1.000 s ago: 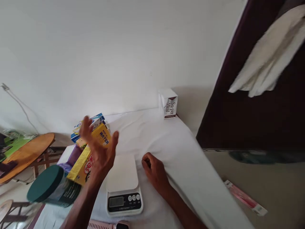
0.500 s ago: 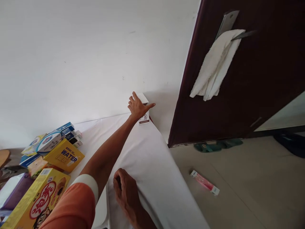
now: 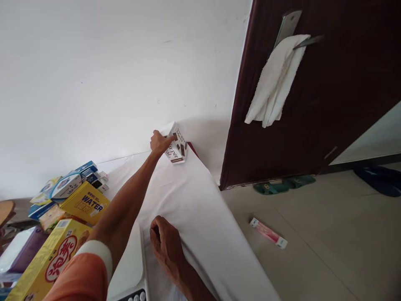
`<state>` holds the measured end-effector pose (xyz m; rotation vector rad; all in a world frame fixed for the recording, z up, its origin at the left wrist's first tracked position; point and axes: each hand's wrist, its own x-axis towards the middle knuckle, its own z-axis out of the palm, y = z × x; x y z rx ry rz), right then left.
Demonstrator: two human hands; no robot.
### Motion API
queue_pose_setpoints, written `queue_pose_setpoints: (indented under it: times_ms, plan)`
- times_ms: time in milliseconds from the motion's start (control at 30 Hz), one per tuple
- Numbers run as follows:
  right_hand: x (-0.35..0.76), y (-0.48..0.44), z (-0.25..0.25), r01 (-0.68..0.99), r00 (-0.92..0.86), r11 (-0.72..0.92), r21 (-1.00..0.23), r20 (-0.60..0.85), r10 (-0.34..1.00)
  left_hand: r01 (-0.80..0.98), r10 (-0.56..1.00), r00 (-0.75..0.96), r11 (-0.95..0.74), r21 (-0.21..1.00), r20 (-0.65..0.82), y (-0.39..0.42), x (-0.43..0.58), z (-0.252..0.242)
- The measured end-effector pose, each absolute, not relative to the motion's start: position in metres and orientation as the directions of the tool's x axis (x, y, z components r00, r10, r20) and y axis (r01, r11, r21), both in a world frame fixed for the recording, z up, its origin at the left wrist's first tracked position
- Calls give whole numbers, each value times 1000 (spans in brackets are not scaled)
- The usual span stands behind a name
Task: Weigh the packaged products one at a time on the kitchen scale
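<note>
At the far corner of the cloth-covered table, my left hand [image 3: 161, 142] grips a white "Super Meal" box [image 3: 178, 146] with brown pictures of bars. My thumb lies across its printed side; the other fingers are partly hidden on its far left side. The box stands tilted near the wall. My right hand [image 3: 167, 246] rests on the white cloth [image 3: 200, 209] close to me, fingers curled in a loose fist, with nothing visible in it. Between my left arm and right hand lies a white scale [image 3: 130, 259] with round buttons, partly covered by the arm.
Piled at the left are several packages, among them a yellow "WATER" box [image 3: 86, 202] and a long yellow box [image 3: 46, 267]. A white wall [image 3: 119, 75] borders the table. On the right are a dark door [image 3: 328, 83] with a towel [image 3: 277, 79], green slippers [image 3: 271, 188] and a pink box [image 3: 267, 233] on the floor.
My left hand has gone from spread fingers over the box to gripping it. The box has turned, showing more of its printed sides. My right hand stays about where it was.
</note>
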<state>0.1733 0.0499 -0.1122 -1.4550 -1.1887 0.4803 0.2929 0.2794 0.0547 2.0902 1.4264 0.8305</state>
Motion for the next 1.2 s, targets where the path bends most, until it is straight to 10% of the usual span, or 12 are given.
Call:
queue_pose_setpoints:
  times_ms: [433,1200]
  plan:
    - [180,50,-105,395,343,170,-903,317,884,459,838,203,-538,707,506,137,50,81]
    - [183,38,-88,381,302,44,-924,169,938,576,889,118,-425,698,443,30,-62,22]
